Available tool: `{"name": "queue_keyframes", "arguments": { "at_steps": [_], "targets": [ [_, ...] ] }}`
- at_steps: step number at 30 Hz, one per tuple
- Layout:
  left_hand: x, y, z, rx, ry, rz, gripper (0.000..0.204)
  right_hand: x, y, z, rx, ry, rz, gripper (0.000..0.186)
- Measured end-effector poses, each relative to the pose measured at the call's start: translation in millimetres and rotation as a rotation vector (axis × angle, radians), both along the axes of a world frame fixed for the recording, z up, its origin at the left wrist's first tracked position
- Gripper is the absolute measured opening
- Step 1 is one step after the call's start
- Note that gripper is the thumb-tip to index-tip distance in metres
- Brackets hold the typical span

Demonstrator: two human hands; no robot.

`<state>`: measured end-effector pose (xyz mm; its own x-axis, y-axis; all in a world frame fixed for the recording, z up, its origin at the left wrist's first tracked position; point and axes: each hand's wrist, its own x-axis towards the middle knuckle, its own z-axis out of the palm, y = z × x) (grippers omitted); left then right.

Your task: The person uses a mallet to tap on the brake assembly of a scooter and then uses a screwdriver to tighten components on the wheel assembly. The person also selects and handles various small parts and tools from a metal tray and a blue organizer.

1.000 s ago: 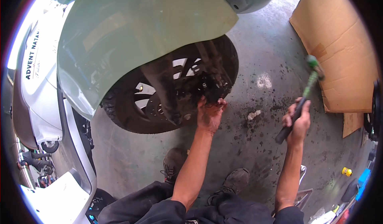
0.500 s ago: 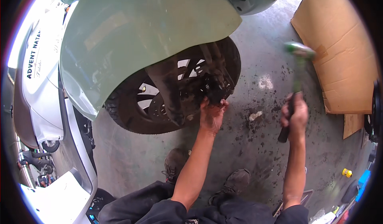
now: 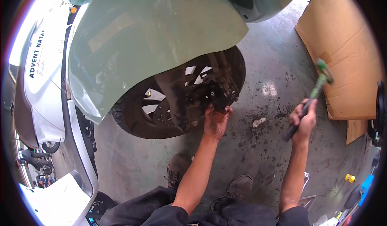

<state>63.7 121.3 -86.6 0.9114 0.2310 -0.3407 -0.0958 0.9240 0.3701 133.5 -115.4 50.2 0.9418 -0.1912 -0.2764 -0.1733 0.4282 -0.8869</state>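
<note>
My right hand (image 3: pixel 305 122) is closed round the dark grip of a hammer (image 3: pixel 318 87) with a green shaft. The hammer is raised to the right of the wheel, its head up and blurred by motion. My left hand (image 3: pixel 216 120) grips the lower edge of a black brake caliper (image 3: pixel 215 95), its fingertips partly hidden behind that part. The caliper sits beside the spoked front wheel (image 3: pixel 159 134), next to the dark fork leg (image 3: pixel 177 111). A pale green fender (image 3: pixel 153 36) covers the top of the wheel.
A large cardboard sheet (image 3: pixel 342 61) stands at the right, close to the hammer head. White scooter bodywork (image 3: pixel 44 93) is at the left. A yellow container (image 3: pixel 350 178) lies on the stained floor (image 3: pixel 258 153) at lower right. My shoes (image 3: pixel 238 187) are below the wheel.
The hammer has swung to the right, its head now tilted away from the wheel. My left hand stays on the caliper. The whole view has shifted slightly.
</note>
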Motion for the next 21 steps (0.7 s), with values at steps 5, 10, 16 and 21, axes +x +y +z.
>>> {"name": "queue_keyframes", "arguments": {
  "at_steps": [5,10,16,21],
  "targets": [
    [-8,-9,2,-0.07,-0.057,-0.018,0.039,-32,24,-61,-0.695,-0.194,0.702,0.036],
    [-9,6,-1,-0.069,-0.075,0.015,0.034,-27,38,-2,-0.535,0.011,0.713,0.03],
    [-3,-15,-1,-0.029,-0.114,0.033,0.037,-26,18,-29,-0.116,0.044,0.123,0.046],
    [2,8,-6,0.05,-0.117,-0.005,0.039,-61,55,-43,-0.45,0.119,0.813,0.035]
  ]
}}
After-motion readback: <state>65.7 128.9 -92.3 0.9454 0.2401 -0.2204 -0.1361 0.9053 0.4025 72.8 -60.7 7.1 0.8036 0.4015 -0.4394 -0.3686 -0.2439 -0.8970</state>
